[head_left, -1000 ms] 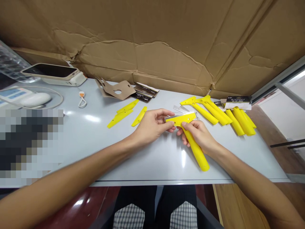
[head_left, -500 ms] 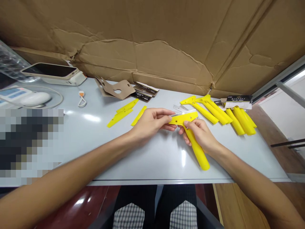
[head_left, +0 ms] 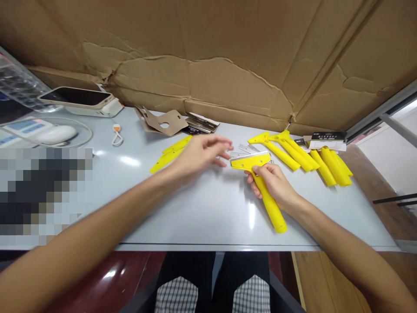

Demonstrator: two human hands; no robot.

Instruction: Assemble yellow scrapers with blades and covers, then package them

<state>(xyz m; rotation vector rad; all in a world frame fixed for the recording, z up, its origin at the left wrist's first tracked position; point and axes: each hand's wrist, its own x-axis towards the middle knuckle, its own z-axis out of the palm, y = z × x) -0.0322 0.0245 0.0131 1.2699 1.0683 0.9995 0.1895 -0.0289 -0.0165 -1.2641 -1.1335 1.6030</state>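
My right hand (head_left: 271, 180) grips a yellow scraper (head_left: 269, 204) near its neck; the handle slants toward the table's front edge. A metal blade lies along the top of the scraper's wide head. To the left of that head, my left hand (head_left: 205, 154) hangs over the table with fingers apart, holding nothing. Loose metal blades (head_left: 245, 149) lie just behind the scraper head. Flat yellow pieces (head_left: 166, 160) rest to the left, partly covered by my left hand and wrist.
More yellow scrapers (head_left: 282, 154) and yellow handles (head_left: 335, 167) lie at the right, beside a black-and-white package (head_left: 327, 141). Opened cardboard packaging (head_left: 166, 121) stands at the back. A phone (head_left: 76, 96), a short cable (head_left: 117, 134) and a white mouse (head_left: 58, 134) are at left.
My left hand has let go of the scraper head, opened and moved left and slightly up. The scraper stays in my right hand in nearly the same place.
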